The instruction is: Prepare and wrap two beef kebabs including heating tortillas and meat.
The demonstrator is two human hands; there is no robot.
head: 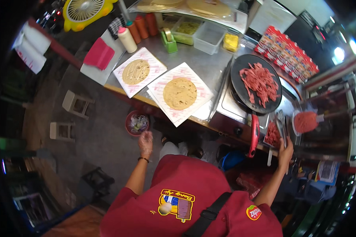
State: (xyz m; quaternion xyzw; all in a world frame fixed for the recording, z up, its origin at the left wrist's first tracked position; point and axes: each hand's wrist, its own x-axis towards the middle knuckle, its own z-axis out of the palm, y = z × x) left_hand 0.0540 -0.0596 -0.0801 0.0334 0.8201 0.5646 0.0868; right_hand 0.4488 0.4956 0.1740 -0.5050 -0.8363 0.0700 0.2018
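Observation:
My right hand grips metal tongs above a tray of red meat strips, right of the stove. My left hand, which seems to be in a clear plastic glove, hangs in front of the counter. Its fingers look bent, and I cannot tell whether they are fully closed. Thin pinkish meat strips lie heaped in a black frying pan with a red handle. On the counter, one tortilla lies plain on printed paper, and another tortilla bears white sauce lines.
Behind the tortillas stand sauce bottles, a green tape dispenser and clear plastic tubs. A container of reddish food sits right of the tray. Below the counter is a red bin; stools stand left.

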